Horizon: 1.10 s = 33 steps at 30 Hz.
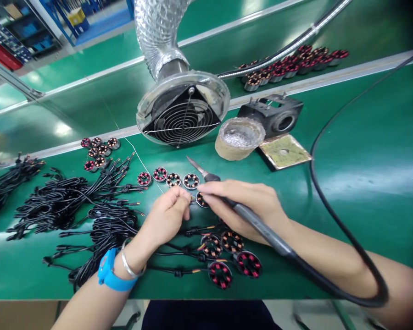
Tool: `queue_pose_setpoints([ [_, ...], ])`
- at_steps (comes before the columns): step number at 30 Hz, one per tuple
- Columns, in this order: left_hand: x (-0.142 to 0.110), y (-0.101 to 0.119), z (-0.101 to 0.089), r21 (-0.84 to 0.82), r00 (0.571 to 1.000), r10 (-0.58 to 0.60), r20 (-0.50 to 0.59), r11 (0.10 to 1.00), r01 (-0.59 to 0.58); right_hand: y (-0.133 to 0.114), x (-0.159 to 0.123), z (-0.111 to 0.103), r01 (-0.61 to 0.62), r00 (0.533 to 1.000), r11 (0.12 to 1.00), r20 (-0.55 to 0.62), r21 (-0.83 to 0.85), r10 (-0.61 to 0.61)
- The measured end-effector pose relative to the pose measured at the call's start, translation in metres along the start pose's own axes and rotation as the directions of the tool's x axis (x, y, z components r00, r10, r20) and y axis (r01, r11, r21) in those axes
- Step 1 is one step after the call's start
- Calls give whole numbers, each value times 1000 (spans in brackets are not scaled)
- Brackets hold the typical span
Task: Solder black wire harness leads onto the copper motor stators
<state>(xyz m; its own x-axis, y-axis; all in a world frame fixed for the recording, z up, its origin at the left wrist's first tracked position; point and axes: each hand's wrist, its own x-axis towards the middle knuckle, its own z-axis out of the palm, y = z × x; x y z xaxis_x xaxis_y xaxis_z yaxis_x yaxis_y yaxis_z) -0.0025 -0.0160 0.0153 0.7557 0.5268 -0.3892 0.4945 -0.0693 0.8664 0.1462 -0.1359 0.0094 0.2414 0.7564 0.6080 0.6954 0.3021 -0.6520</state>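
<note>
Bench (375, 192) opens widest at right, cables (60, 201) massed at left. Right hand (259, 204) has its fingers clamped round the iron (261, 230). Left hand (170, 213) pinches its fingertips together. Coils (220, 274) reach close to the near edge; one coil (201, 200) sits between the hands, beside mostly hidden wires (193, 200) in the left's pinch.

In front of you stands a round fume fan (182, 117) with a wire grille, a crinkled silver duct (160, 34) rising from its back. To your right, a shiny conduit (278, 56) curves upward. Far off to your left you see shelves (29, 28), a blue rack (105, 31) and a yellow box (76, 16).
</note>
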Motion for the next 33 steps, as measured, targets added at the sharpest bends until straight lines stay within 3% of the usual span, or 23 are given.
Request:
queue_pose_setpoints([
  [6, -3, -1, -6, 80, 993, 93, 73, 992, -99, 8, -1, 14, 91, 994, 992, 64, -82, -86],
  [10, -4, 3, -10, 137, 983, 153, 100, 977, -166, 5, -1, 11, 61, 996, 998, 60, -24, -59],
  [15, -2, 4, -11, 64, 984, 125, 123, 989, -134, 2, -2, 10, 30, 994, 999, 102, 43, -34],
  [22, -1, 3, -9, -23, 988, 79, 134, 997, -77, 5, -3, 13, 44, 997, 996, 62, 81, -49],
  [33, 3, 1, -7, 1, 991, 57, 123, 998, -57, 5, 0, 17, 29, 999, 998, 37, 53, -31],
])
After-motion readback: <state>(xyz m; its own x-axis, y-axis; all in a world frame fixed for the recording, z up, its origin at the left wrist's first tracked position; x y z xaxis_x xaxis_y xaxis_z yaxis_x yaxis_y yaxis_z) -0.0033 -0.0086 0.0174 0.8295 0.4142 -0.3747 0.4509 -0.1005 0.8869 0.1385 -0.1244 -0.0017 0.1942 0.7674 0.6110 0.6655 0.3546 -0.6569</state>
